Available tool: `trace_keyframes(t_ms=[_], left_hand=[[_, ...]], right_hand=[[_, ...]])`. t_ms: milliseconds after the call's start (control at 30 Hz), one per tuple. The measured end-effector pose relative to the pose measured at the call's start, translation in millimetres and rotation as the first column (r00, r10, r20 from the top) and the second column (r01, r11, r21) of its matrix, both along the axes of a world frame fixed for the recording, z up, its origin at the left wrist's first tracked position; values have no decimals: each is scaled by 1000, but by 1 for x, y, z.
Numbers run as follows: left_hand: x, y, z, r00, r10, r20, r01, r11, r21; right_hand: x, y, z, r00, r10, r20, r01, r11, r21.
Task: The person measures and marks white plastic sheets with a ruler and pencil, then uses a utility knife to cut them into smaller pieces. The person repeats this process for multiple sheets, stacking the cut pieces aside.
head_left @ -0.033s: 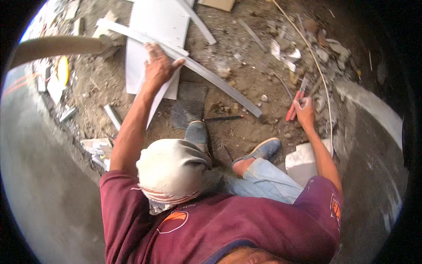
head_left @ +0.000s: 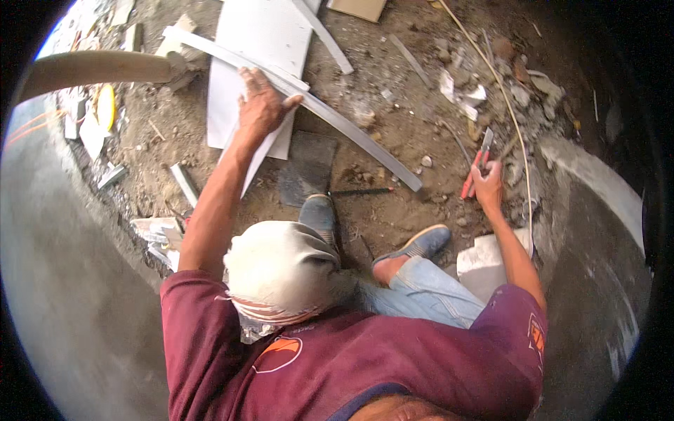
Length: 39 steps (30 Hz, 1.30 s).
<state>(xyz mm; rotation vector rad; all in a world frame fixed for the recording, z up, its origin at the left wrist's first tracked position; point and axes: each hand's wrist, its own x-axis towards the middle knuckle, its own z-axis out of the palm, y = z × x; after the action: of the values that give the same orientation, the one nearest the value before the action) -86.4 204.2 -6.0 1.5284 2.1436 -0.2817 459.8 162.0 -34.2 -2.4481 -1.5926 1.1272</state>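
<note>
My left hand [head_left: 261, 105] lies with fingers spread and thumb out over a white board [head_left: 232, 112], touching the edge of a long pale metal strip [head_left: 351, 137]. The strip runs slantwise across the board down to the dirt near my feet. A narrow white offcut [head_left: 263, 158] sticks out under my left wrist. My right hand [head_left: 489, 186] is closed on red-handled snips [head_left: 478, 167], whose metal tip points away from me, low over the dirt. The far side of the grip is hidden.
My shoes [head_left: 425, 242] stand beside a dark flat slab [head_left: 309, 165] and a thin dark rod [head_left: 361, 191]. A pale cable [head_left: 516, 119] crosses the rubble at right. A wooden handle [head_left: 105, 69] juts in at left. Concrete surfaces [head_left: 67, 245] flank both sides.
The scene has shifted slightly to the right in view. Both hands keep nearly the same position and hold.
</note>
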Motion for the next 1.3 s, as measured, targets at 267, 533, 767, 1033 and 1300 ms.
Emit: trace_keyframes(t_ms=[267,533,767,1033,1300], left_hand=[[-1,1,-1,999,28,16,-28,1000,-14],[-2,0,-3,999,-27,-34,28,999,34],[-2,-2,-10,997,-35,-74,41,996,84],[-2,0,0,998,41,43,-44,997,59],[-8,-10,-22,998,11,69,-22,987,162]], right_hand=[[-203,60,31,750,505,-427,-387,859,335],[-353,102,21,487,769,-413,-621,638,456],[-376,106,36,480,823,-305,-797,554,240],[-370,99,26,580,706,-405,-616,706,348],[-319,51,6,809,443,-386,-387,896,216]])
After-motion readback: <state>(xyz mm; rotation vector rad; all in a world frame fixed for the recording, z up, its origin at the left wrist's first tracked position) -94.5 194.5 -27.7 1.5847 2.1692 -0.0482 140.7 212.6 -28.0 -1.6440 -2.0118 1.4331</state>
